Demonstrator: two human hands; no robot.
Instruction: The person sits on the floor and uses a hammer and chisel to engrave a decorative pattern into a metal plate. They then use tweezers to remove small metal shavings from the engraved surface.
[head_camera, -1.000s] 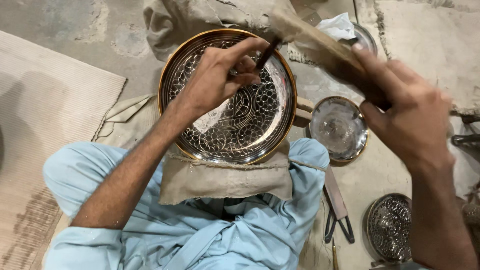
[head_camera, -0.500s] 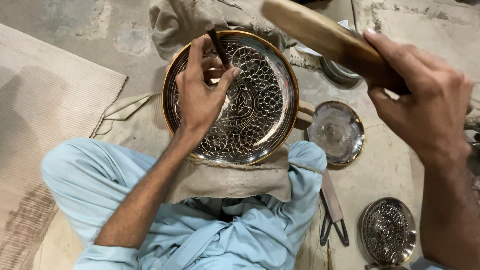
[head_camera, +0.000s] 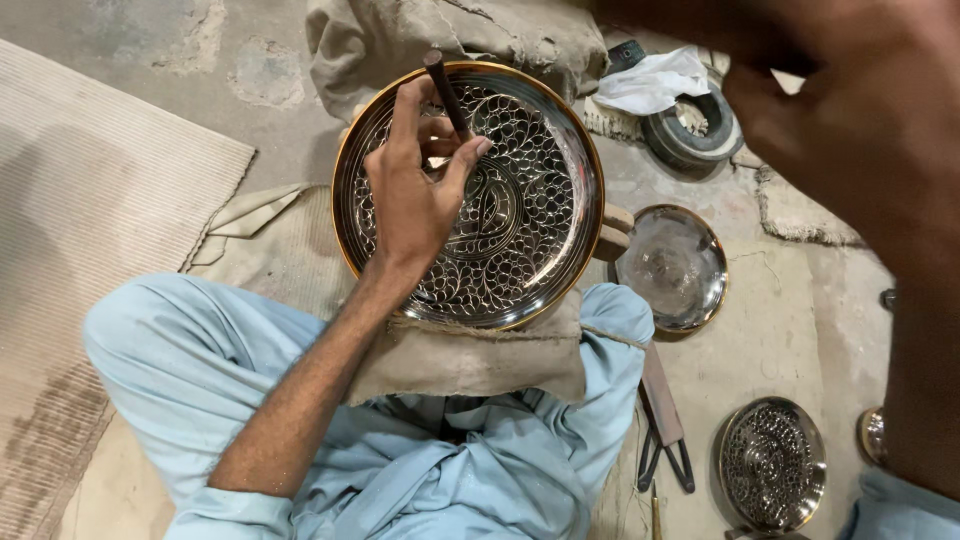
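I saw my left hand (head_camera: 415, 205) pinching a thin dark metal punch (head_camera: 446, 93) between thumb and fingers, tip on the round engraved silver plate with brass rim (head_camera: 540, 215). The plate rested on a cloth pad in my lap. My right hand (head_camera: 860, 130) was blurred; I could not tell its grip.

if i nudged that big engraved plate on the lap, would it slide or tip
The engraved plate looks like rigid metal, so it probably won't flex. Its polished face suggests it is slippery. Resting on a cloth pad under the left hand, it would likely tilt rather than slide.
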